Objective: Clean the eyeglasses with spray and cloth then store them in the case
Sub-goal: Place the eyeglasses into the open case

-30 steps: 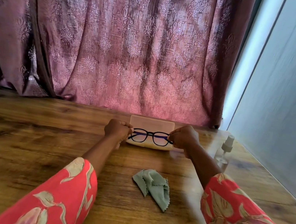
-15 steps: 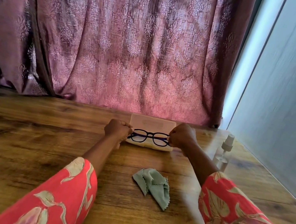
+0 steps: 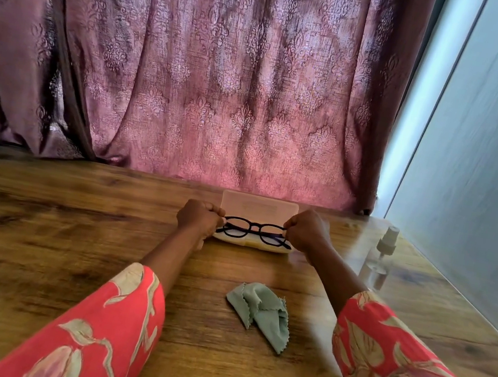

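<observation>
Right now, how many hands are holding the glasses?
2. The left hand grips the left end of the glasses, the right hand grips the right end, both over the open case. Nothing appears hidden.

- Single view: head-worn wide-angle camera, looking forward and slightly down along both forearms.
- Faces a curtain (image 3: 227, 70) behind the far edge of the wooden table (image 3: 37, 236).
- Sleeves fill the near bottom corners; wall (image 3: 490, 161) runs along the right.
- No second view; no overlap.
</observation>
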